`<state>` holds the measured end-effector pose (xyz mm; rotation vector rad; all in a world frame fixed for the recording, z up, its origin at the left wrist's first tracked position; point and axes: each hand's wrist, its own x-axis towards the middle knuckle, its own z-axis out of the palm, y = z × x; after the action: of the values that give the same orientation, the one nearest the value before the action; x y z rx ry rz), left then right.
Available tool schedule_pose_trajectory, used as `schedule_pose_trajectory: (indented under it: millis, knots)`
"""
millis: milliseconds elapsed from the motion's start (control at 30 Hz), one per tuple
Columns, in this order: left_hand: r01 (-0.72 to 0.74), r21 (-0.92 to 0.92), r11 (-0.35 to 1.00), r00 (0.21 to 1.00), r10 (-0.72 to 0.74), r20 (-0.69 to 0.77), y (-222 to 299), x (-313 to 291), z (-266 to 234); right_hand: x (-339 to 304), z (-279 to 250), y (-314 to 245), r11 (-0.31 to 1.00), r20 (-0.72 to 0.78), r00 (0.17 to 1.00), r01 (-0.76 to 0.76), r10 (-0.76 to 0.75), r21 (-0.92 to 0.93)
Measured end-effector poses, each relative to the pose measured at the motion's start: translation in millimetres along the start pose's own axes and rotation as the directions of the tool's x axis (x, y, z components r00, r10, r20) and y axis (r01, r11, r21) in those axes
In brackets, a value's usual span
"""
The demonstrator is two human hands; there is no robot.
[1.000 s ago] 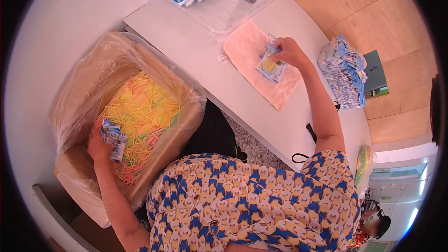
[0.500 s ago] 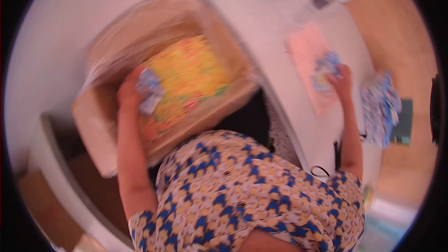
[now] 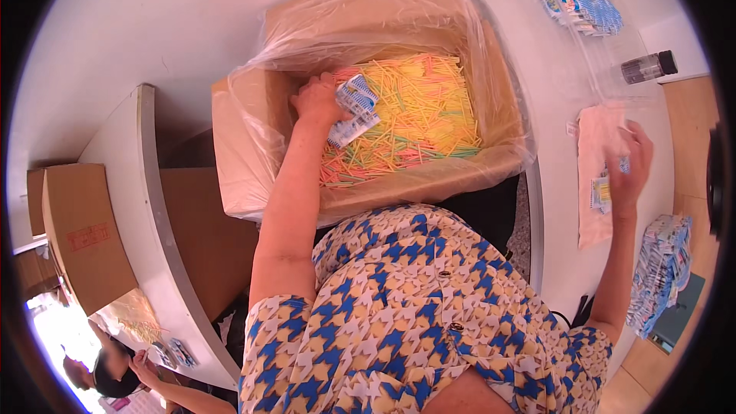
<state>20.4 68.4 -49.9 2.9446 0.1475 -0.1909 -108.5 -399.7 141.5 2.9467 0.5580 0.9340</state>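
My left hand [image 3: 316, 100] reaches into a cardboard box [image 3: 249, 142] lined with clear plastic. Its fingers are closed on a few small blue-and-white packets [image 3: 354, 124], held just over the thin coloured sticks [image 3: 418, 107], mostly yellow with some pink and green. On the right, my right hand [image 3: 636, 161] hovers over a pale pink cloth [image 3: 594, 226], fingers bent but apart. Beside its thumb a small packet [image 3: 600, 193] with blue and yellow print lies on the cloth. A bit of blue shows next to the fingers, partly hidden by the hand.
A clear plastic tray with blue packets [image 3: 594, 11] stands at the far right, near a dark-capped jar [image 3: 648, 67]. A pile of packets [image 3: 659, 272] lies right of my forearm by a dark green board [image 3: 682, 310]. Lower left, another person's hand [image 3: 143, 368] works near a carton [image 3: 84, 238].
The view has swung left, so the box appears further right and sharper. My right hand, which had packets in it, has its fingers apart over the cloth. My left hand keeps its packets.
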Motion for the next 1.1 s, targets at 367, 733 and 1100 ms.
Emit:
schedule_pose_trajectory:
  millis: [367, 733, 1100]
  knots:
    - [-0.098, 0.112, 0.989, 0.959, 0.123, -0.254, 0.1, -8.1, -20.4, 80.8, 103.2, -136.4, 0.778, -0.085, 0.909, 0.396, -0.408, 0.487]
    - [-0.208, -0.928, 0.31, 0.945, 0.307, -0.109, 30.9, -10.3, -15.1, 137.6, 200.1, -193.2, 0.591, 0.432, 0.882, -0.249, -0.189, 0.767]
    - [-0.154, -0.939, 0.308, 0.983, 0.141, -0.115, 41.7, -3.5, -26.1, 44.3, 243.8, -130.2, 0.876, 0.76, 0.437, 0.226, -0.482, 0.426]
